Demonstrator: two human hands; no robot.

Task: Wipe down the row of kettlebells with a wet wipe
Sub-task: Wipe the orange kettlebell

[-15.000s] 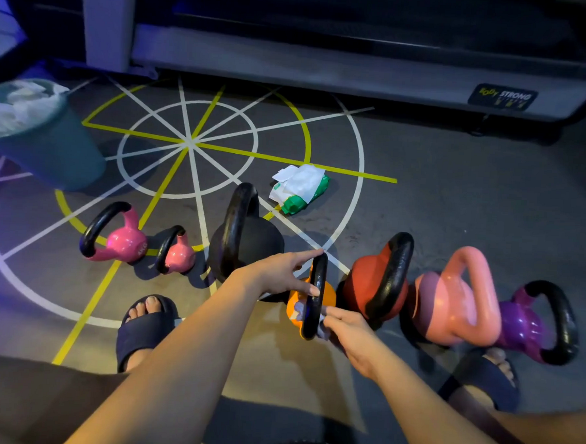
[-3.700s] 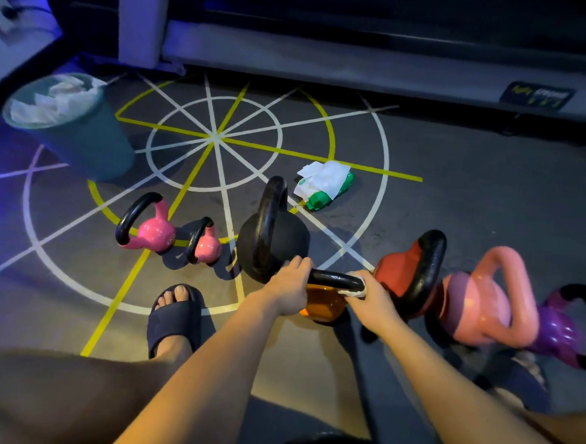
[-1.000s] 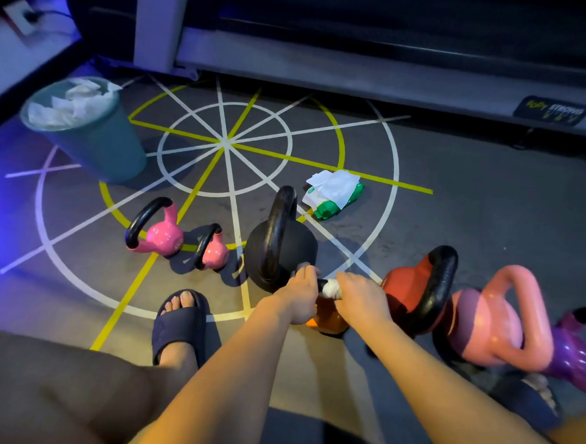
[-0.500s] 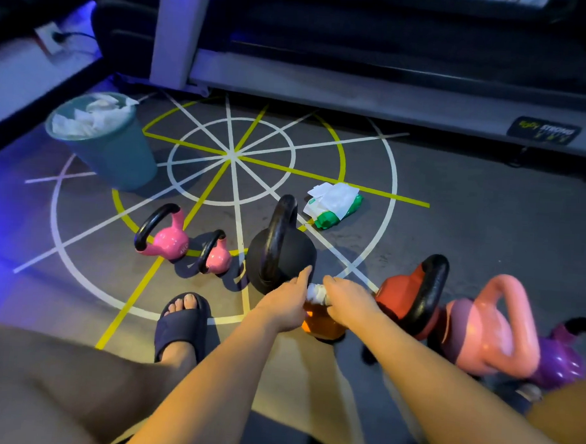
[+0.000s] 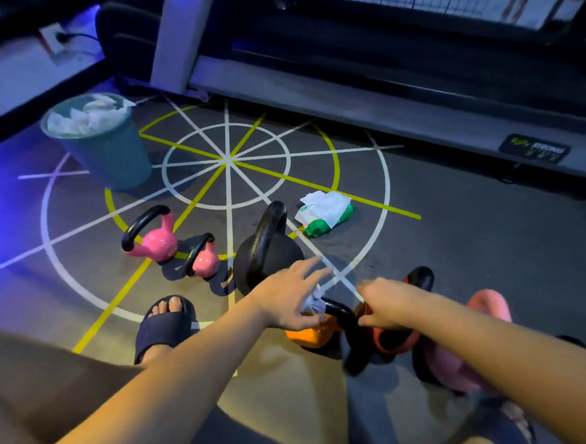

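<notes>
**About halfway down the row**

I am at the orange kettlebell (image 5: 309,334), in the middle of the row on the floor. I think the red kettlebell (image 5: 392,342) and the big pink kettlebell (image 5: 491,307) are not done yet. The wet wipe (image 5: 314,301) is white and bunched up on top of the orange one. My left hand (image 5: 289,298) has its fingers spread over it. My right hand (image 5: 387,303) is curled, but I cannot tell on what.

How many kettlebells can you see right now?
6, left to right: big pink, small pink, black, orange, red, salmon. The right arm may hide more.
</notes>
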